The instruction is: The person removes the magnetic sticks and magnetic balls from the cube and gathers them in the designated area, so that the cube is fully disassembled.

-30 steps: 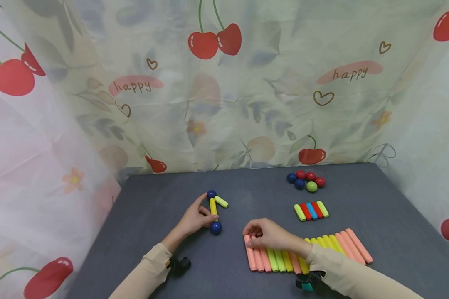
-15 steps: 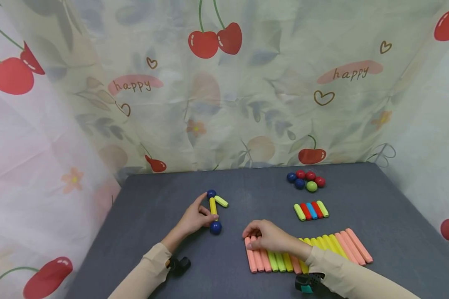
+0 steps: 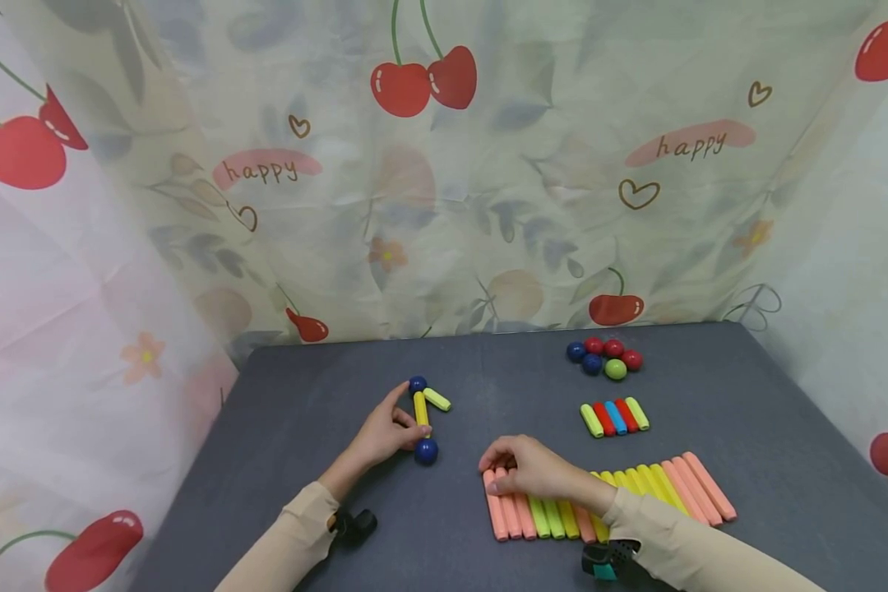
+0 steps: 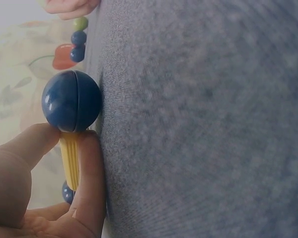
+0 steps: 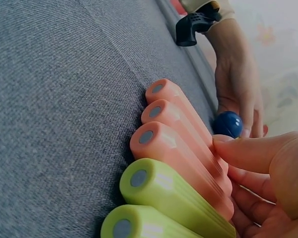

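My left hand [image 3: 381,429] pinches a yellow magnetic rod [image 3: 420,407] between thumb and finger. One blue ball [image 3: 426,451] sits at its near end and another blue ball [image 3: 418,384] at its far end, where a fingertip touches. A short pale-green rod [image 3: 437,400] slants off beside the far ball. My right hand [image 3: 529,464] has its thumb and fingers around the far end of the leftmost pink magnetic rod [image 3: 496,514] in a row. In the right wrist view, the thumb presses on that pink rod [image 5: 184,106], and the other fingertips are partly hidden.
Yellow, green and pink rods [image 3: 647,481] continue the row under my right wrist and beyond it. Farther back lie several short rods [image 3: 616,418], then a cluster of red, blue and green balls [image 3: 612,349]. A printed cloth [image 3: 488,205] hangs behind the dark table [image 3: 326,370].
My right hand and the far ends of the leftmost pink rods have shifted very slightly toward me. The left hand and the rod with balls stay where they were.
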Demonstrator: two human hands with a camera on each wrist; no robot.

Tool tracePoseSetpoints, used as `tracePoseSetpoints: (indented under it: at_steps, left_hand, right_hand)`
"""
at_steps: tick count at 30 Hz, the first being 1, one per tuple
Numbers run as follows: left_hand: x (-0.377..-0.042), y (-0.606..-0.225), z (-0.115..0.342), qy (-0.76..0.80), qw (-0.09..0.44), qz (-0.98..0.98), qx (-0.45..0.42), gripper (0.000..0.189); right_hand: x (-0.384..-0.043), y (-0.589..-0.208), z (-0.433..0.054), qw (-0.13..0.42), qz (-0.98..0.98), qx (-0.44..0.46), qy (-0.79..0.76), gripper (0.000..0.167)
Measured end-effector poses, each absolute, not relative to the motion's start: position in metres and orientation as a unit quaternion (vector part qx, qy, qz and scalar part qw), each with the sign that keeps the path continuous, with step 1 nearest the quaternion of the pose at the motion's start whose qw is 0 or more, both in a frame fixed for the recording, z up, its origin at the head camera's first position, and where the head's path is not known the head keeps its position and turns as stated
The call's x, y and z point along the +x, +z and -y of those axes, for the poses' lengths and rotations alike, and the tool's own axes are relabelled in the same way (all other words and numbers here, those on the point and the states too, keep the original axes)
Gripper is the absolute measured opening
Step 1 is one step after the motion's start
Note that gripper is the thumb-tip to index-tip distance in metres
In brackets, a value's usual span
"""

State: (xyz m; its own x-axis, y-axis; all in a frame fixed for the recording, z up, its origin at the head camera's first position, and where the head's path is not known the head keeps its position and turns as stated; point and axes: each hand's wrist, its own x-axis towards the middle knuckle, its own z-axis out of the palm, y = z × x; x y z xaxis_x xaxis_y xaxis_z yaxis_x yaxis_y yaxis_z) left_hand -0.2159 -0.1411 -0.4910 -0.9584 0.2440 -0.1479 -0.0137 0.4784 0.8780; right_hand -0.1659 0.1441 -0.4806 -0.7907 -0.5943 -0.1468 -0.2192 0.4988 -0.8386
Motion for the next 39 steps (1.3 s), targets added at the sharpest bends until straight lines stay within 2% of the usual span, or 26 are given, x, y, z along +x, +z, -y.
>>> tracePoseSetpoints:
  at_steps: [12, 19, 21, 27, 32, 39]
  left_hand:
    - [-0.216, -0.490, 0.139, 0.505, 0.128, -0.851, 0.060, 0.096]
    - [-0.217, -0.491, 0.138, 0.504, 0.122, -0.853, 0.055, 0.096]
    - [-0.217, -0.492, 0.138, 0.505, 0.121, -0.853, 0.054, 0.096]
    - [-0.217, -0.494, 0.139, 0.510, 0.126, -0.849, 0.059, 0.097]
    - [-0.218, -0.494, 0.139, 0.514, 0.130, -0.846, 0.060, 0.097]
    - [-0.218, -0.493, 0.140, 0.517, 0.133, -0.844, 0.053, 0.096]
  right_hand:
    - [-0.174, -0.475, -0.144, 0.239, -0.837, -0.253, -0.422, 0.019]
    - [-0.207, -0.454, -0.133, 0.294, -0.838, -0.251, -0.386, 0.014]
    - [-0.222, -0.450, -0.125, 0.269, -0.852, -0.245, -0.377, 0.015]
    - [-0.268, -0.453, -0.088, 0.127, -0.887, -0.223, -0.385, 0.028]
    - [-0.287, -0.465, -0.064, 0.107, -0.892, -0.226, -0.376, 0.032]
    - [-0.291, -0.473, -0.051, 0.092, -0.894, -0.221, -0.379, 0.031]
